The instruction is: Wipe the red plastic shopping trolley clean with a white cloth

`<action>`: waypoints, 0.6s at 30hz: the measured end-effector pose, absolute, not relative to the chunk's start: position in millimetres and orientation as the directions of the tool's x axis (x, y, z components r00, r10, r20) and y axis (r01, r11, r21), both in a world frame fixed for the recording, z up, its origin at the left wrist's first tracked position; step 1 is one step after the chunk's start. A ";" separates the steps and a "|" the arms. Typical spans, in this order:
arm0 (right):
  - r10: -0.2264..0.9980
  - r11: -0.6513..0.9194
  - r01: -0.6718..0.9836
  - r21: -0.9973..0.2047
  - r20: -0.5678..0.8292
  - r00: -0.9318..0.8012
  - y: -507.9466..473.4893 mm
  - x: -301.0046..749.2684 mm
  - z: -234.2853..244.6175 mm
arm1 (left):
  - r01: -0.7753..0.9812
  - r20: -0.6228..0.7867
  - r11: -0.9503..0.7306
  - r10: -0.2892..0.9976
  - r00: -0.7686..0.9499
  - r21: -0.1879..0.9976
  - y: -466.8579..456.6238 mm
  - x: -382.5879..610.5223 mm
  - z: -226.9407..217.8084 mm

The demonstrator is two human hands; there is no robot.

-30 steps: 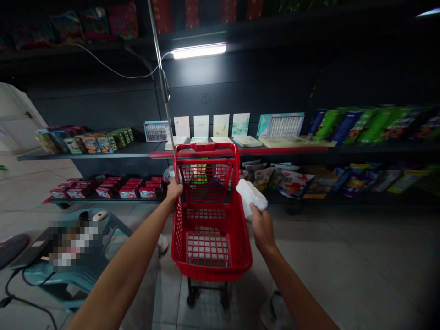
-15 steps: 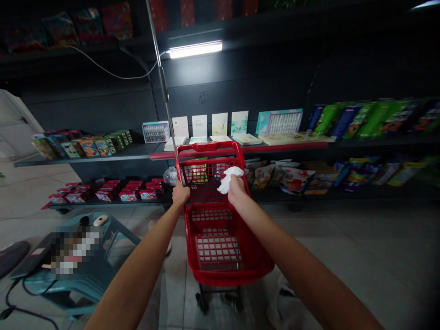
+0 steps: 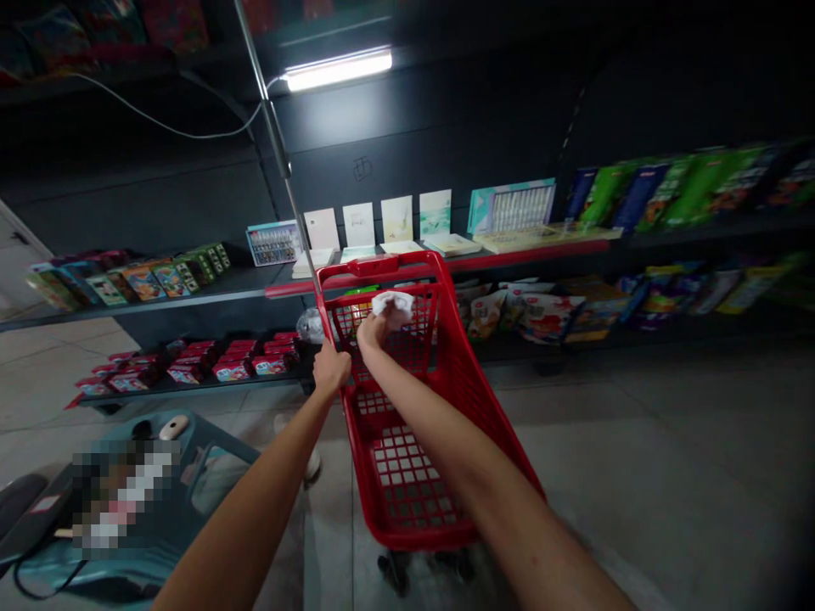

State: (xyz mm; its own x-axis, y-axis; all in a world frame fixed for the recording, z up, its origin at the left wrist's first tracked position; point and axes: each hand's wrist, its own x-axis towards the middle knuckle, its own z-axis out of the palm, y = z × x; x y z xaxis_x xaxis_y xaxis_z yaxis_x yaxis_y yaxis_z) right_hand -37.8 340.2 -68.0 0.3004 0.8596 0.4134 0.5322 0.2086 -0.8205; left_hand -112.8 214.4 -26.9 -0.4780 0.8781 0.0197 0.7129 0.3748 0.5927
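A red plastic shopping cart (image 3: 458, 382) stands in front of me on small wheels, its mesh basket bare inside. My left hand (image 3: 331, 370) is closed on the cart's left rim. My right hand (image 3: 373, 329) reaches over the basket and grips a crumpled white cloth (image 3: 393, 306), pressed against the inside of the far mesh wall just under the red handle (image 3: 375, 266).
Dark shelves (image 3: 191, 293) behind the cart carry boxed goods, cards and bright packets. A metal pole (image 3: 273, 144) with a strip light (image 3: 337, 68) rises behind the cart. A teal plastic stool (image 3: 191, 462) with cables stands at lower left. Grey tiled floor (image 3: 637, 441) spreads to the right.
My right hand has moved the white cloth from the cart's right side, across the basket, up to the far wall. The cart has turned a little. My left hand stays on the rim.
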 end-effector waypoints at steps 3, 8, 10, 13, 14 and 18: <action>0.852 0.322 0.568 -0.758 0.494 0.176 332.3 -60.7 -92.8 | 0.724 0.024 0.373 0.881 -0.473 0.580 215.5 -112.7 -26.4; 0.647 0.717 0.666 -0.207 0.554 -0.524 332.0 -10.1 -146.4 | 0.729 0.033 0.377 0.877 -0.480 0.572 215.5 -116.1 -26.8; 0.602 0.762 0.644 -0.063 0.436 -0.669 337.0 17.8 -165.3 | 0.729 0.035 0.374 0.878 -0.478 0.574 216.0 -116.3 -28.2; 0.636 0.751 0.660 -0.025 0.299 -0.712 341.1 45.8 -183.2 | 0.725 0.035 0.366 0.880 -0.473 0.584 218.0 -114.0 -30.1; 0.657 0.740 0.672 -0.037 0.254 -0.709 340.3 51.7 -186.0 | 0.722 0.036 0.364 0.880 -0.473 0.589 218.7 -112.8 -30.4; 0.752 0.659 0.736 -0.154 0.122 -0.647 326.0 66.3 -185.6 | 0.708 0.027 0.374 0.874 -0.484 0.599 219.4 -108.5 -30.1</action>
